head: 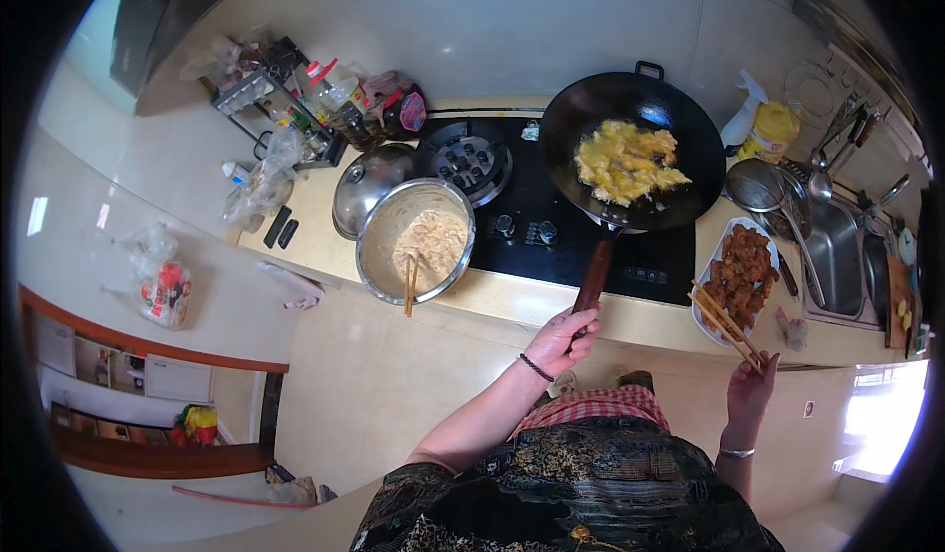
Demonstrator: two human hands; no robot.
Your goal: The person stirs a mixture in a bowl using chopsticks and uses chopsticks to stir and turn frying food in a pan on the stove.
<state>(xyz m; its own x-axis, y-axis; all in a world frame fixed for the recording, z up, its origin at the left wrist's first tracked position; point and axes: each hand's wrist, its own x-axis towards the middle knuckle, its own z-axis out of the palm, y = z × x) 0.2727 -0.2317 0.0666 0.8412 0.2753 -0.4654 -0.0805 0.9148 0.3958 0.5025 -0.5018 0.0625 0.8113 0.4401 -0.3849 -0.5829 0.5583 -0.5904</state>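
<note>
My left hand (565,338) grips the wooden handle (596,268) of a black wok (561,146). The wok rests over the right side of the gas hob, with pale yellow battered pieces (627,161) bunched in oil at its middle. In my right hand (749,382) is a pair of wooden chopsticks (727,321), their tips over the near left rim of a white dish (715,342). Browned fried pieces (742,271) fill that dish, right of the hob. A steel bowl (376,257) of battered meat (435,238) stands at the hob's left, with another chopstick pair (410,286) leaning in it.
Behind the bowl are a pot lid (369,187) and a bare burner (465,157). Bottles (343,105) and a rack (255,91) crowd the back left. Rightward lie a strainer (754,184), a knife (788,275), a sink (834,271), a spray bottle (744,113) and a yellow container (771,135).
</note>
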